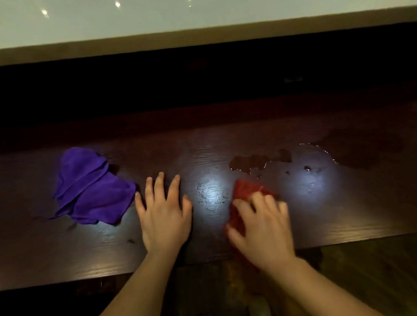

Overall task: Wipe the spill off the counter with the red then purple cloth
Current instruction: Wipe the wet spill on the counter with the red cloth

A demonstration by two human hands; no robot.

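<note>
My right hand (261,225) clutching crumpled red cloth (244,192) near front edge of dark wooden desk (361,206); left hand (163,211) flat, released. Puddle (261,161) unwiped; crumpled purple microfibre cloth (92,190) untouched, left.

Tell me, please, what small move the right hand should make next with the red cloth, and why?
Probably push the crumpled red cloth forward and a little to the right, onto the dark wet puddle on the dark wooden counter. The right hand presses the cloth just short of it, and droplets lie further right. The purple microfibre cloth lies unused beside the flat left hand.
</note>
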